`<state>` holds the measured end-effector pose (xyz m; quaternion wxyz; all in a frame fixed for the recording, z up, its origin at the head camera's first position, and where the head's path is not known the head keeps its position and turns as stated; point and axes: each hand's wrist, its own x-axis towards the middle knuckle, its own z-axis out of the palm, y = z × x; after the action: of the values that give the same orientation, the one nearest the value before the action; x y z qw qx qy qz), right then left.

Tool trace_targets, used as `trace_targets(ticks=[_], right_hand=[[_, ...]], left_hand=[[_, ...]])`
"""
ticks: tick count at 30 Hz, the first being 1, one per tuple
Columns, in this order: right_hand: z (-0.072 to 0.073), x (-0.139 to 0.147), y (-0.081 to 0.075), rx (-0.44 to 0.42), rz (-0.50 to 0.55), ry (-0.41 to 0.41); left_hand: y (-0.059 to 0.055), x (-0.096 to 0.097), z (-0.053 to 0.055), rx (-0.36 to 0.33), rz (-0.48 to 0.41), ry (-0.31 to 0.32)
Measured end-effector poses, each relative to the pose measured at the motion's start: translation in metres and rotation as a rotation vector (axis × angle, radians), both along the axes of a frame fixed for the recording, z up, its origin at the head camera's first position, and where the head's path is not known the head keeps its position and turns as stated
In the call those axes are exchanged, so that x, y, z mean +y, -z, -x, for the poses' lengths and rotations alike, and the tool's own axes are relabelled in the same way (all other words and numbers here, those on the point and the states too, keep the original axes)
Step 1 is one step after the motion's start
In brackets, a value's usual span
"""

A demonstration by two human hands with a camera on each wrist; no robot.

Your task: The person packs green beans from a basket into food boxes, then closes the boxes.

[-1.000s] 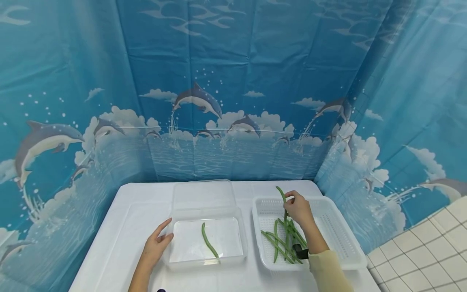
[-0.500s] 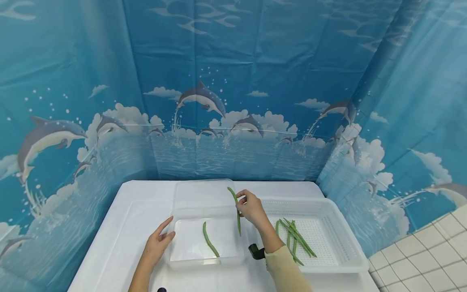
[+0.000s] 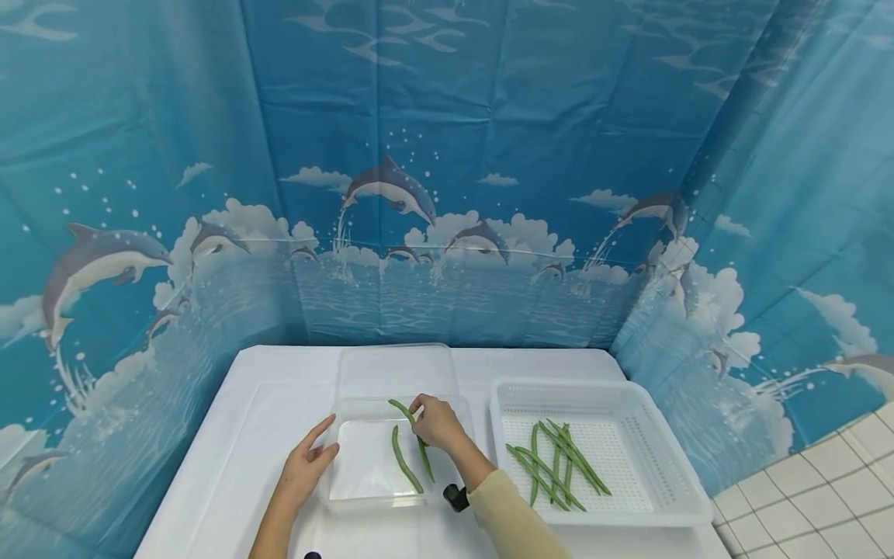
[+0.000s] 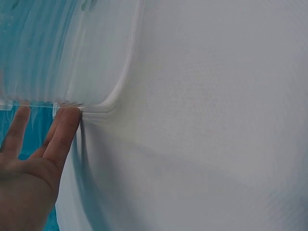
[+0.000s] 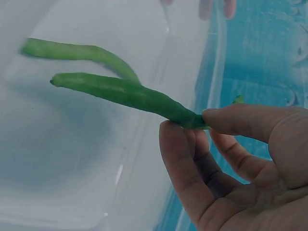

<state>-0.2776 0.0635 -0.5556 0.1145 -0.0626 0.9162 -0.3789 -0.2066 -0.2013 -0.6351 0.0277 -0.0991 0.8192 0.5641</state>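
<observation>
Brought inward over clear rectangular plastic box (image 3: pixel 362 466): slim green bean (image 3: pixel 425 461), pinched by right-hand grip (image 3: pixel 438 424); likely light, snappable; hold mid-length. At nine o'clock, unclenched left-hand grip (image 3: pixel 302 467).

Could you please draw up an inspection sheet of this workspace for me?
Surface: table with a white cloth cover.
Job's things: clear rectangular plastic box, with one curved green bean lying inside and a clear plastic lid behind; white perforated plastic basket beside it, holding several long green beans.
Clutter: small dark round object, cut off by the head view's bottom edge, identity unclear.
Grippers: left hand, fingers extended, touches the box's side; right hand pinches another slender green bean over the box.
Cables: nothing seen.
Surroundings: blue dolphin-printed curtain; white square tiles at lower right.
</observation>
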Motion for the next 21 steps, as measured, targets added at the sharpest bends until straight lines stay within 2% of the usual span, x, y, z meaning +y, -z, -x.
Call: trace_targets(ticks=[5, 9, 21], right_hand=[[-0.001, -0.008, 0.013, -0.054, -0.063, 0.007], [-0.002, -0.012, 0.02, -0.082, -0.075, 0.001], [-0.012, -0.015, 0.035, -0.093, -0.103, -0.007]], left_hand=[[-0.001, 0.001, 0.0, -0.006, 0.008, -0.009], [-0.001, 0.0, 0.001, -0.003, 0.009, -0.009], [-0.001, 0.001, 0.001, 0.004, 0.024, -0.01]])
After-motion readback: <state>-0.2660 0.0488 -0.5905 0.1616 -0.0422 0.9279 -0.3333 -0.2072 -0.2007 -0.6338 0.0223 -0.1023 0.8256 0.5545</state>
